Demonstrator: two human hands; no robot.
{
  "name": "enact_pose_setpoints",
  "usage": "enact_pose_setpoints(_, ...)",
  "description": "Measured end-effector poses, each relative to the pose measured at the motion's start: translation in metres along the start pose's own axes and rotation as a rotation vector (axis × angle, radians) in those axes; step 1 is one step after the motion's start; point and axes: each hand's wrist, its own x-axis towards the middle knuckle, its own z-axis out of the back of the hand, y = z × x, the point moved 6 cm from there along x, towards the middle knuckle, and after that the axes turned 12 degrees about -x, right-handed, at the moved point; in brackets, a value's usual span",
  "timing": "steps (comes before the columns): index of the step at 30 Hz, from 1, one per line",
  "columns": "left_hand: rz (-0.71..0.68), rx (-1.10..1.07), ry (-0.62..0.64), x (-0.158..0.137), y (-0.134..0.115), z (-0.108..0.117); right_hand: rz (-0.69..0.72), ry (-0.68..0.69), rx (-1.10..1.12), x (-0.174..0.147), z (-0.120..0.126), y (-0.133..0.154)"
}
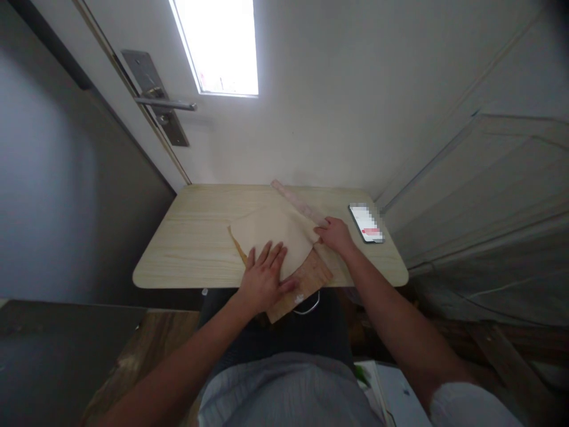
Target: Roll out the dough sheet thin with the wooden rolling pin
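Observation:
A cream-coloured sheet of paper (pixel 271 228) lies on the small wooden table. My left hand (pixel 262 276) rests flat on its near part, fingers spread. Under the sheet, a brown paper-like piece (pixel 313 274) sticks out past the table's front edge; a small white patch shows on it. A narrow pale pinkish strip (pixel 297 201) runs along the sheet's far right edge. At the lower end of that strip, my right hand (pixel 335 235) pinches the sheet's right corner. Whether the strip is a fold or a separate piece, I cannot tell.
A phone (pixel 367 223) lies at the right end of the table (pixel 178 249). Behind the table stands a white door with a metal handle (pixel 164 104) and a bright window pane (pixel 222 47). A sheet-like covering (pixel 498 219) hangs at the right.

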Motion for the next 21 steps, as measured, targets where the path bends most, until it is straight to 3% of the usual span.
enact_pose_setpoints(5, 0.033, -0.008, -0.010, -0.005, 0.006, 0.003, -0.019, -0.007, -0.007, -0.028, 0.006, -0.009)
enact_pose_setpoints(16, -0.014, -0.020, 0.079, -0.017, 0.048, 0.029, -0.102, 0.020, 0.036, -0.096, -0.003, -0.024)
enact_pose_setpoints(21, 0.029, 0.018, 0.006, -0.018, 0.041, 0.021, -0.113, 0.015, -0.079, -0.118, -0.004, -0.029)
